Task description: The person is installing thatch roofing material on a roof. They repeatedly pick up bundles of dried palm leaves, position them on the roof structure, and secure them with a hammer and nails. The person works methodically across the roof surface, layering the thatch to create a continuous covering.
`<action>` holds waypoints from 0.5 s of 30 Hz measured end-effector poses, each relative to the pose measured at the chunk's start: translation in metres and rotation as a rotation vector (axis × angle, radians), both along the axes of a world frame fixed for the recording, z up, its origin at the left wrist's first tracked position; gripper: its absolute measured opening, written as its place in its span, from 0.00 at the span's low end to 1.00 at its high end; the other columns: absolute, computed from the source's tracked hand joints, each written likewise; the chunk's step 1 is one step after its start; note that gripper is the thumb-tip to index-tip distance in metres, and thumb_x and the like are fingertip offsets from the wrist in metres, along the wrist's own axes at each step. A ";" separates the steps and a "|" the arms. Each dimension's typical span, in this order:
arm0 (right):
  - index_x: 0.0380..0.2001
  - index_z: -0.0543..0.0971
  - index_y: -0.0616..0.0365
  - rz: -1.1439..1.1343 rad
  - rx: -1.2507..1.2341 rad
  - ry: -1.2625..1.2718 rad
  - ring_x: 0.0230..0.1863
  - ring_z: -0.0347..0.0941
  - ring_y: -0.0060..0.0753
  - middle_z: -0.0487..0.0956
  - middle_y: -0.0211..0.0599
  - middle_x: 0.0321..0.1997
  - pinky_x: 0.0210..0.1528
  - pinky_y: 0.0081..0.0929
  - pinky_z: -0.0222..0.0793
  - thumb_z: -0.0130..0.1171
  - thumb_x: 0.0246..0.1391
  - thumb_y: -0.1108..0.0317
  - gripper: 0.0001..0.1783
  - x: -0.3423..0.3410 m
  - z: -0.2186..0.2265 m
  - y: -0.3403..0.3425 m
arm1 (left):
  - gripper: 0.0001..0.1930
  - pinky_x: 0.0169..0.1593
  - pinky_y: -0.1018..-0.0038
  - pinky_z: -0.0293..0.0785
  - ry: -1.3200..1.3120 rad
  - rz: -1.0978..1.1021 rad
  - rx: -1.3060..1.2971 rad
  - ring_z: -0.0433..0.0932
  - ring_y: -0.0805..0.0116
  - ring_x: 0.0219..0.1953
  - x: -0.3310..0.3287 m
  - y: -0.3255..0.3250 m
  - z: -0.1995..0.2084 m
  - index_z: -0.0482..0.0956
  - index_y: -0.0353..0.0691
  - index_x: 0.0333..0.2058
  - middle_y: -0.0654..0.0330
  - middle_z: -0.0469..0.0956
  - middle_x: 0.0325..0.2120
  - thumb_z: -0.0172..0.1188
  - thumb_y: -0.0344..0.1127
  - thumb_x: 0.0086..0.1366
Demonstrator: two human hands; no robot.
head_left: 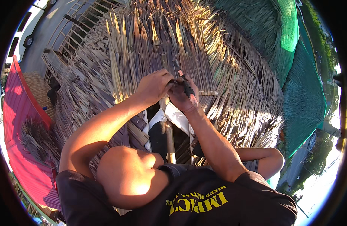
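Observation:
Both my hands meet over the roof ridge, in front of a panel of dried palm thatch (158, 45). My right hand (181, 94) is closed round a slim dark hand tool (188, 90) with orange-pink patches; its exact kind is unclear. Close against it, my left hand (154, 87) has its fingers curled together at the right hand's thumb side. Whatever sits between those fingertips is too small or hidden to make out. Just below the hands lie white sheet pieces (177, 117) and a bamboo pole (170, 141) over a dark gap.
Loose thatch (241, 109) slopes away on both sides. Green netting (290, 26) covers the roof at right. A red metal roof (21, 109) lies at left, below a wooden frame (73, 32) and a white vehicle (24, 32). My bent knees (128, 177) rest nearby.

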State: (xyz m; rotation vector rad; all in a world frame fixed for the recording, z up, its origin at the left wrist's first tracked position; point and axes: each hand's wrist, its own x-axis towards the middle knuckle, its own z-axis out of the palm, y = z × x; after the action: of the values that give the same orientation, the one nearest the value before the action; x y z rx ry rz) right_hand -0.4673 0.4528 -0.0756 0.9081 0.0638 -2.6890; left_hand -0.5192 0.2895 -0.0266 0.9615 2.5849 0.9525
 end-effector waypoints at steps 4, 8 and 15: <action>0.26 0.76 0.50 0.186 0.144 -0.038 0.30 0.78 0.36 0.79 0.34 0.25 0.43 0.35 0.74 0.52 0.65 0.52 0.18 -0.009 -0.005 -0.035 | 0.09 0.42 0.62 0.76 0.173 0.125 -0.117 0.79 0.55 0.44 0.018 -0.030 -0.015 0.76 0.44 0.39 0.57 0.76 0.38 0.63 0.34 0.60; 0.27 0.76 0.49 0.282 0.125 -0.092 0.29 0.78 0.30 0.79 0.28 0.25 0.38 0.30 0.75 0.54 0.63 0.53 0.15 -0.009 -0.020 -0.059 | 0.10 0.42 0.61 0.75 0.126 0.274 -0.043 0.79 0.53 0.42 0.041 -0.047 -0.036 0.75 0.41 0.38 0.57 0.76 0.36 0.63 0.32 0.59; 0.31 0.76 0.57 0.432 0.307 -0.135 0.45 0.80 0.45 0.81 0.44 0.37 0.51 0.41 0.78 0.53 0.67 0.54 0.17 0.013 -0.060 -0.058 | 0.12 0.39 0.73 0.75 -0.306 0.622 0.594 0.79 0.60 0.34 0.095 -0.083 -0.083 0.75 0.35 0.41 0.53 0.78 0.35 0.62 0.21 0.58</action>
State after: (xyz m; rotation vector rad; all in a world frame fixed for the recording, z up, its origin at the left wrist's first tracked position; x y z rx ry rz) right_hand -0.4547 0.3951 -0.1353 1.0229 0.5859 -2.2445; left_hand -0.4241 0.2063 -0.1093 0.0419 2.3882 1.9182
